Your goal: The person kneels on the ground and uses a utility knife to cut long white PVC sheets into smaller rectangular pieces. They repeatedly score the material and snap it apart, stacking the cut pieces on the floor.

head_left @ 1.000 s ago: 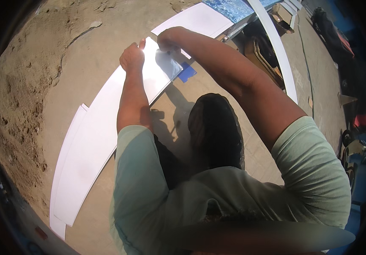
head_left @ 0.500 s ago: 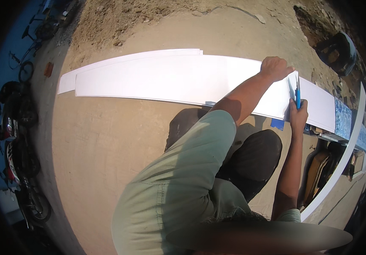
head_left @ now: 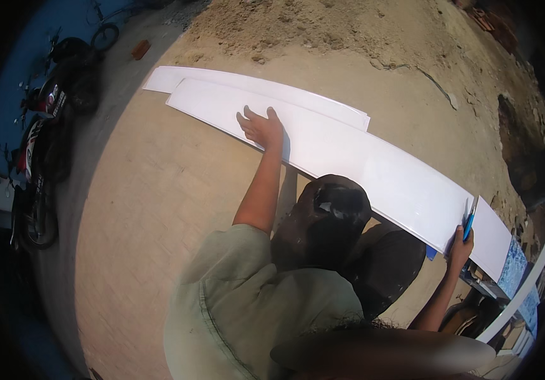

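No text is readable; pale marks like lettering on the red-and-dark motorcycle (head_left: 52, 101) parked at far left are too small and blurred to make out.

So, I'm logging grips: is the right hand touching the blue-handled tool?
Touching: the head view shows the right hand gripping the lower part of the blue-handled tool, whose upper end sticks out beyond the fingers.

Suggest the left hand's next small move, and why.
Probably bring the left hand along the white panel and press down nearer the blue-handled tool, clear of its tip: that hand is spread open well away, while the right hand holds the tool at the panel's right end. The panel overlaps another panel, so it might shift.
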Available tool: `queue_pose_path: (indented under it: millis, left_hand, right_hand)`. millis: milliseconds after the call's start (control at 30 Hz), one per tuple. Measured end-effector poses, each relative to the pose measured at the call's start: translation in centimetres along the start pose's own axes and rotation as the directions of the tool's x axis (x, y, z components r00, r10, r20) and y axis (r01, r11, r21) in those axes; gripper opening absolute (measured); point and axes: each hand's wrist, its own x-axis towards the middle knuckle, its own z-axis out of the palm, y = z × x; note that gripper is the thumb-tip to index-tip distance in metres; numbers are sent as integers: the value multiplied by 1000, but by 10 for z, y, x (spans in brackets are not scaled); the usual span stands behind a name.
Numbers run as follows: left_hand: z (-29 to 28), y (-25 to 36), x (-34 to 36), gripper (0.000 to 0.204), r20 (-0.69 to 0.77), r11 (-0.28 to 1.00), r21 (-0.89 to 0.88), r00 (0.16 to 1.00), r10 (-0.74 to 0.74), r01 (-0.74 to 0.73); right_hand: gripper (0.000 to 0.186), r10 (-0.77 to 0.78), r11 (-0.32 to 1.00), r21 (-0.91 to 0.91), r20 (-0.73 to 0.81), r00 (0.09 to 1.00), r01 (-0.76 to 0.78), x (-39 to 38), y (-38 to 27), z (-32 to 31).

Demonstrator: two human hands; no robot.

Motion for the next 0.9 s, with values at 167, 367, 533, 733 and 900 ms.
queue_pose_path:
  millis: [167, 367, 533, 733, 900]
  left_hand:
    - [-2, -132, -15, 62, 508, 516, -472, 699, -503, 715]
    - [1, -136, 25, 28, 500, 342, -661, 731, -464, 669]
    - [-24, -171, 104, 32, 288, 351, -766, 776, -561, 538]
    - [-67, -255, 204, 30, 261, 214, -795, 638, -725, 567]
    - [-97, -331, 229, 38, 338, 312, -682, 663, -668, 662]
  right_hand:
    - [63, 86, 995, -57, 9, 996, -85, -16, -9, 5]
    - [65, 58, 998, 22, -53, 997, -56, -36, -46, 48]
    - [64, -72, 997, -2, 4, 997, 72, -48, -100, 143]
    - [54, -132, 991, 28, 150, 980, 129, -102, -149, 284]
    - [53, 18, 990, -136, 398, 917, 40, -139, -149, 336]
